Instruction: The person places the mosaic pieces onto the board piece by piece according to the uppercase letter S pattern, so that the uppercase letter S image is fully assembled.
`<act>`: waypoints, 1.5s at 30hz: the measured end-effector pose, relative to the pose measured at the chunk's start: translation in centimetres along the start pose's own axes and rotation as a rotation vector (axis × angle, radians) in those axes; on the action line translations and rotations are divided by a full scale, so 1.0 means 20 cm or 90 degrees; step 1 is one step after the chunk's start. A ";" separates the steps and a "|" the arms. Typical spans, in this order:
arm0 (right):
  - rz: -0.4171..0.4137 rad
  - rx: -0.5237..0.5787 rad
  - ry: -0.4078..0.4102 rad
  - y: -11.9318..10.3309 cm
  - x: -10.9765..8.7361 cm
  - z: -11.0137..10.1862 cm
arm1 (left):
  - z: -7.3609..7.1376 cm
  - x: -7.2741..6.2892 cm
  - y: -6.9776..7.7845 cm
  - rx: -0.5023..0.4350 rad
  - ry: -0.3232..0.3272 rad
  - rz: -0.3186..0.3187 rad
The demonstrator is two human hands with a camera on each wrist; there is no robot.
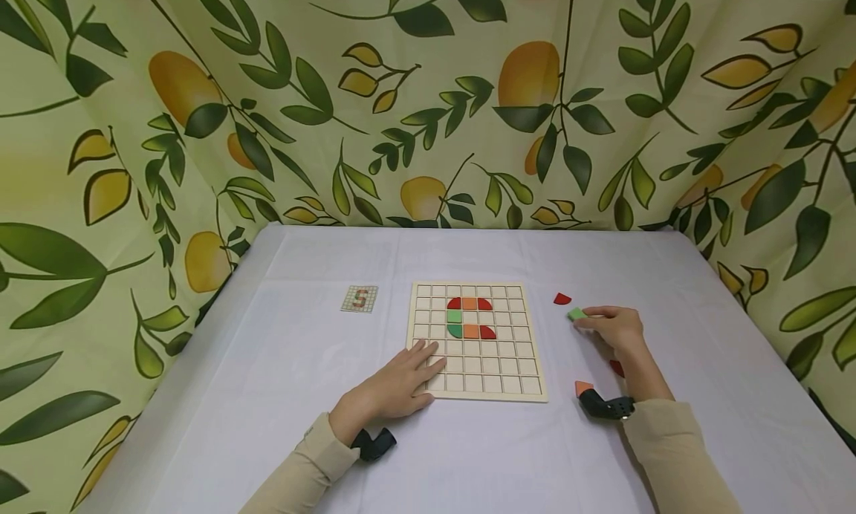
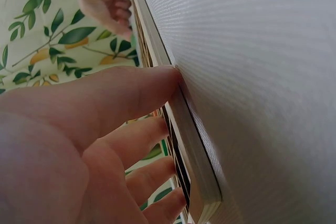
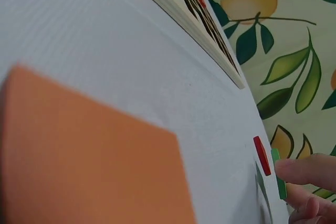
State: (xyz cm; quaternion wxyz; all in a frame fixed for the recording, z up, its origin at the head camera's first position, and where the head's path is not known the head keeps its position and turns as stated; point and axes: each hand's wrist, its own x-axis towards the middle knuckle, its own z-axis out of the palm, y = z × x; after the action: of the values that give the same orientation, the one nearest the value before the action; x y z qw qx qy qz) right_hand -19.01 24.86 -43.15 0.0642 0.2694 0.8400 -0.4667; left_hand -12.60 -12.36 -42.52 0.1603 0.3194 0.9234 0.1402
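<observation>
My left hand (image 1: pixel 394 384) lies with spread fingers on the lower left corner of a wooden grid board (image 1: pixel 491 385). In the left wrist view its thumb (image 2: pixel 131 90) presses the board's side edge. Colored tiles on the upper part of the grid form a C-like shape: orange squares (image 1: pixel 470 304), a light green square (image 1: pixel 455 316), a dark green rounded piece (image 1: pixel 455 330) and red rounded pieces (image 1: pixel 487 332). Right of the board, my right hand (image 1: pixel 617 328) pinches a green square tile (image 3: pixel 280 177) between thumb and finger, just above the table.
A red tile (image 1: pixel 562 298) lies beyond the right hand. Another red tile (image 1: pixel 617 368) and an orange tile (image 1: pixel 584 387) lie near the right wrist. A small pattern card (image 1: pixel 359 298) showing an S sits left of the board. A patterned curtain (image 1: pixel 428 128) surrounds the white-covered table (image 1: pixel 301 306).
</observation>
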 end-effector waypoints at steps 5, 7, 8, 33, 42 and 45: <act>-0.018 -0.012 -0.016 -0.01 -0.02 0.01 | 0.00 0.00 0.00 -0.001 -0.001 0.001; -0.020 -0.012 -0.026 -0.01 -0.02 0.02 | 0.00 0.00 0.00 0.000 -0.002 0.001; -0.023 -0.009 -0.032 -0.01 -0.02 0.02 | 0.00 0.00 0.00 0.000 -0.002 0.001; -0.113 -0.033 -0.111 -0.05 -0.10 0.10 | 0.01 0.00 0.00 0.001 0.000 0.003; -0.153 -0.033 -0.143 -0.05 -0.12 0.15 | 0.00 0.00 0.00 0.004 0.002 0.002; -0.166 -0.029 -0.155 -0.06 -0.13 0.16 | 0.00 0.00 0.00 0.004 0.003 0.002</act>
State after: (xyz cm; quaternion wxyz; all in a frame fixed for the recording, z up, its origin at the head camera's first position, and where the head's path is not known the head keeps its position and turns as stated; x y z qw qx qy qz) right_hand -17.88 20.70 -43.13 0.1100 0.0979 0.8641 -0.4812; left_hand -12.55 -12.31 -42.57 0.1572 0.3211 0.9236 0.1381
